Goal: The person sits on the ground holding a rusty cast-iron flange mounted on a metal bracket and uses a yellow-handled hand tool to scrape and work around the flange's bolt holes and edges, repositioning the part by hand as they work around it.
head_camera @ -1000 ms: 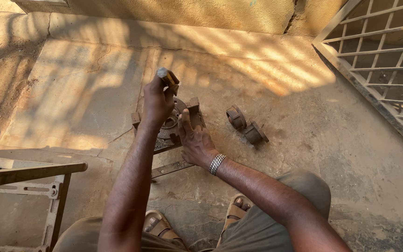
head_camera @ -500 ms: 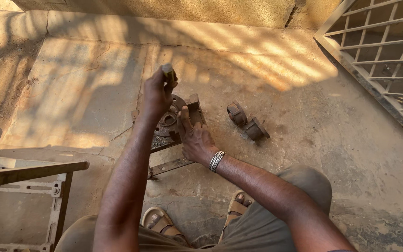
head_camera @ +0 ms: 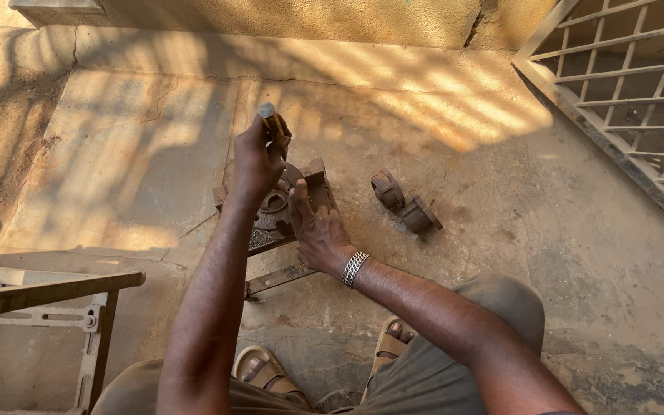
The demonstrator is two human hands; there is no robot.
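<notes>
Left hand (head_camera: 253, 157) lifted slightly since prior frame, fingers closed round small cylindrical tool (head_camera: 271, 121) above rusty metal assembly (head_camera: 274, 211). Right hand (head_camera: 318, 230) fingers spread, pressing assembly on concrete floor (head_camera: 140, 161). Two rusty parts (head_camera: 403, 204) just right.

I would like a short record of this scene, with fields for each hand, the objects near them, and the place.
left hand: raised, closed around a small tool with a pale rounded top
right hand: pressed flat on a rusty metal assembly with a round part in the middle
wrist: a metal bracelet on the right arm
nearby parts: two dark metal pieces on the ground, apart from the hands
ground: cracked concrete floor, partly sunlit
surroundings: metal grille gate at right; metal frame at lower left
</notes>
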